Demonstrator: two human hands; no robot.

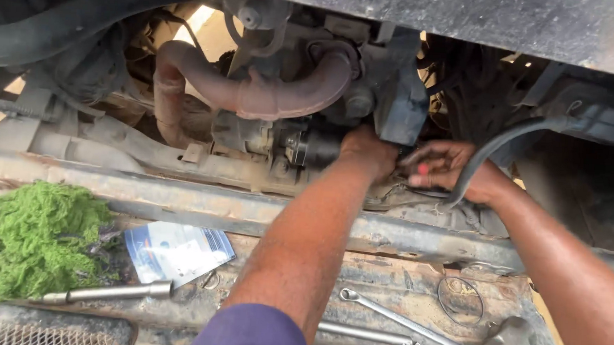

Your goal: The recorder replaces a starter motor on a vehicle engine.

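Both hands crowd the tight gap beside the starter motor.

Down at nine o'clock sits a heap of green rag, a metal socket bar just below it. A bluish packet lies beside. Over at five o'clock, a long wrench, a wire ring. Rusty curved pipe up at twelve.

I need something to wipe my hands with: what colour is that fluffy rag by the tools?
The rag is green, seen in the head view.
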